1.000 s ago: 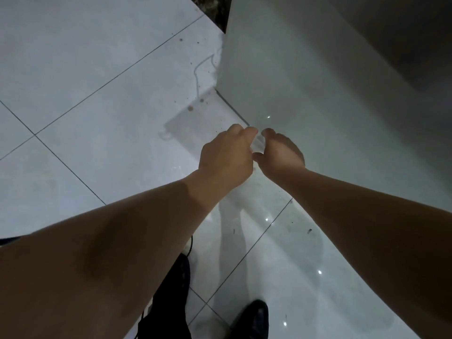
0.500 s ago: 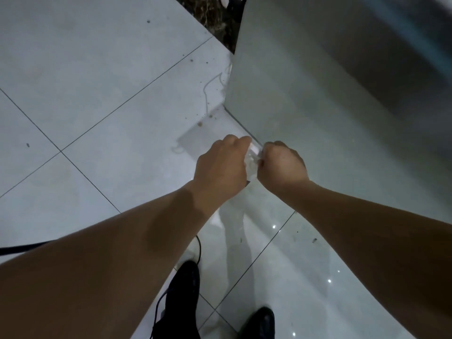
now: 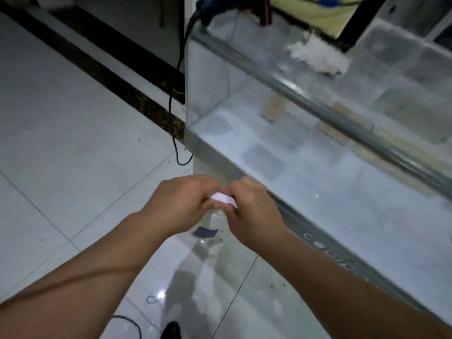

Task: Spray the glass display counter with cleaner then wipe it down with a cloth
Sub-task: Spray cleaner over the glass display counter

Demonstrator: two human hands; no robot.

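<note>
Left hand (image 3: 181, 206): centre of the frame, fingers curled round the top of the spray bottle (image 3: 208, 232) — I read that as a firm hold.
Right hand (image 3: 252, 211): just beside the left, fingertips pinching the bottle's white top.
Spray bottle: clear with a dark label, hanging below both hands over the floor tiles (image 3: 73, 143).
Glass display counter (image 3: 305, 172): fills the right half of the frame.
Cloth (image 3: 318, 55): white and crumpled, on the counter top at upper right — well apart from the hands.
Cable (image 3: 174, 99): black, upper centre, beside the counter's end.
</note>
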